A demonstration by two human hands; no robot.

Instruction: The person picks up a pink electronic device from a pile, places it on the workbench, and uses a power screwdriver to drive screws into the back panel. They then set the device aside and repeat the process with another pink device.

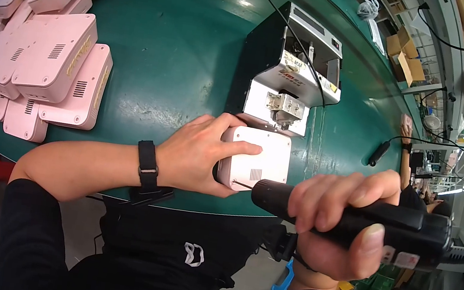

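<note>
A pale pink plastic box (272, 157) with rounded corners and a vent grille lies at the table's near edge. My left hand (201, 151) grips it from the left, its index finger stretched across the top. Wrapped in my right hand (347, 216) is a black corded electric screwdriver (272, 197), held nearly level. Its thin bit points left and meets the box's near left corner, where a screw hole sits; the screw itself is too small to make out. Directly behind the box stands a black and silver screw feeder (284, 75).
Several similar pink boxes (47, 57) are piled at the left of the green table (163, 44). A black cable hangs across the feeder. Another black screwdriver (379, 154) hangs at the right, near another person's hand (406, 126). Open cardboard boxes (404, 54) stand beyond.
</note>
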